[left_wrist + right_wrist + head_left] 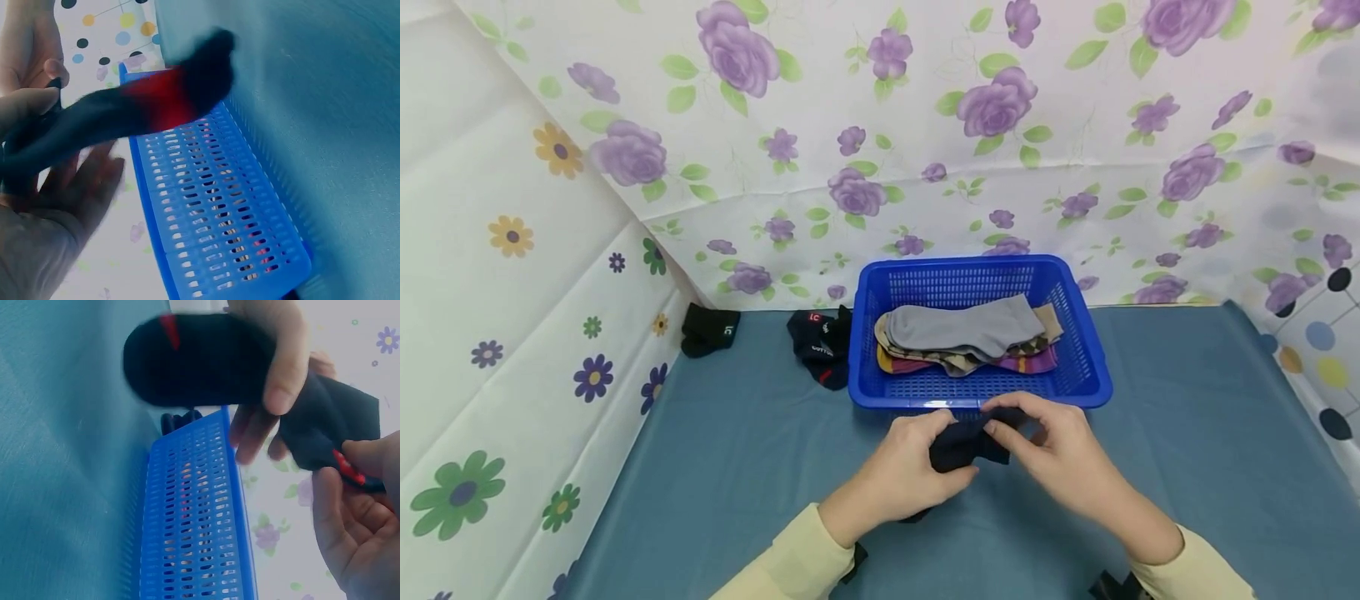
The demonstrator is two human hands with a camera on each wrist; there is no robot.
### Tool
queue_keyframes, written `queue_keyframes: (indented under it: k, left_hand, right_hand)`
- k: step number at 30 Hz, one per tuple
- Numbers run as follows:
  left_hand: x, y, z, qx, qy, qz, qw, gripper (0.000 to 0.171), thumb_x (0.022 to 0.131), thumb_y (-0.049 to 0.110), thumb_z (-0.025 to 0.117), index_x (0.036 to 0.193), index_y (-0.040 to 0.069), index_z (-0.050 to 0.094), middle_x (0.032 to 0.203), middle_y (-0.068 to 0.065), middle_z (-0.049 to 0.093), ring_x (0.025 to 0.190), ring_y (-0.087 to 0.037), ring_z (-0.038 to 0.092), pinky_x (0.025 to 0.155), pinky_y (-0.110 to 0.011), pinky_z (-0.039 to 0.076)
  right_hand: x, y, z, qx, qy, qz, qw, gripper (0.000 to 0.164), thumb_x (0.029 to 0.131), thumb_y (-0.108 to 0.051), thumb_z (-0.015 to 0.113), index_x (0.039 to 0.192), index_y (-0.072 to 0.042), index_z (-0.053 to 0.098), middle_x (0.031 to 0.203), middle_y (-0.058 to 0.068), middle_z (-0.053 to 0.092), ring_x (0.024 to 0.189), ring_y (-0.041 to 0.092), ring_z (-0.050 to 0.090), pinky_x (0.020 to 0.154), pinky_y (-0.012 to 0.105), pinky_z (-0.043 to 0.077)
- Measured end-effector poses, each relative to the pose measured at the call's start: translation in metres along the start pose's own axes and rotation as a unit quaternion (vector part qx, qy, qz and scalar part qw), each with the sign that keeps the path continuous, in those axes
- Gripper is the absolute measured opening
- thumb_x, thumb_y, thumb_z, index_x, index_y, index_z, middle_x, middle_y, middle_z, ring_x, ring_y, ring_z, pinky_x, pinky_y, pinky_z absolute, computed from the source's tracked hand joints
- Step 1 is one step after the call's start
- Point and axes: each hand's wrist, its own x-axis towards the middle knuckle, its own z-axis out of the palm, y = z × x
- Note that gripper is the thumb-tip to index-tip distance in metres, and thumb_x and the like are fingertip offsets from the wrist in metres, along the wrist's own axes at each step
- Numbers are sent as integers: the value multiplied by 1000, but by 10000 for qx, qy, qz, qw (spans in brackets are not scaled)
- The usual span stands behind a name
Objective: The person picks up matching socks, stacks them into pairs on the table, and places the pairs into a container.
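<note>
In front of the basket, my left hand [898, 471] grips a dark sock [958, 447] between thumb and fingers. My right hand [1063, 454] pinches the sock's other end, near the basket's front rim. A red patch shows on the hanging foot of the sock [94, 122] in the left wrist view, where the sock is blurred. Seen from the right wrist, the rounded toe of the sock [194, 365] sticks out past the left hand [284, 369], while the right hand [369, 519] holds the end with red marking.
Behind the hands stands a blue plastic basket [865, 333] with folded socks [962, 325], a grey one on top. Left of it lie black socks with red and white marks [822, 350] and a folded black sock [707, 329]. Flowered sheets [880, 167] rise behind the blue-green cloth [737, 467].
</note>
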Motion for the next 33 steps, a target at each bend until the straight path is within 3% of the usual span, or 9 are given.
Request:
queue_keyframes:
  k: [4,8,13,17,21,26,28,30,33]
  left_hand:
    - [0,2,0,-294,-161,142,9993,43,81,32,72,114,26,46,110,4,66,90,2,62,71,-14,50]
    - [3,1,0,-411,-253,369,9982,44,81,38,71,118,29,47,112,10,63,92,3,61,73,-15,50]
    - [-1,-7,-1,-222,-3,723,9971,22,81,39,70,92,27,56,91,15,58,81,2,55,69,-15,48]
    - [-8,-15,-3,-284,33,859,9959,30,81,26,73,70,16,47,81,13,57,71,1,51,62,-18,46]
    - [-12,-23,-4,-167,-273,391,9987,27,78,11,74,77,18,48,81,12,57,66,2,52,54,-18,45]
    - [-14,-38,-4,635,-406,-136,9971,36,74,4,71,99,28,61,81,15,55,64,1,50,55,-16,44]
    - [-18,-43,-3,1085,-159,-92,9939,35,72,4,70,97,29,65,80,16,53,65,1,48,57,-15,43]
    - [-24,-47,-4,1492,337,103,9882,34,71,3,69,94,29,68,81,17,52,70,2,48,60,-15,44]
    - [-31,-51,-5,2045,1329,664,9675,37,66,-3,64,90,25,70,83,14,53,75,1,49,63,-17,46]
  right_hand:
    - [1,0,-1,211,86,25,9997,19,83,-38,69,101,-35,65,91,-13,69,50,4,55,44,24,47]
    - [1,2,-5,249,119,-246,9993,16,79,-33,74,94,-32,69,88,-13,69,55,3,57,47,24,47]
    - [-3,4,-10,587,-303,-110,9978,11,86,-25,67,96,-30,66,85,-9,70,45,7,55,40,26,44]
    - [-4,8,-12,1188,-583,220,9910,11,93,-12,57,101,-20,57,104,-2,70,58,13,66,47,30,52]
    - [-6,12,-13,1508,-513,187,9871,19,91,0,55,102,-16,54,110,2,68,76,13,70,63,31,57]
    - [-10,10,-13,1222,-524,13,9911,22,90,-7,60,106,-22,63,110,-4,67,92,9,68,73,26,56]
    - [-12,10,-12,1072,-543,-57,9927,23,91,-8,59,107,-24,65,110,-7,67,95,7,66,74,25,56]
    - [-14,11,-12,1070,-594,-204,9923,26,91,-6,57,108,-24,67,110,-6,68,95,8,66,73,26,56]
    - [-17,17,-8,1262,-783,-453,9879,26,94,-5,52,110,-19,67,111,-1,69,95,10,65,73,27,55]
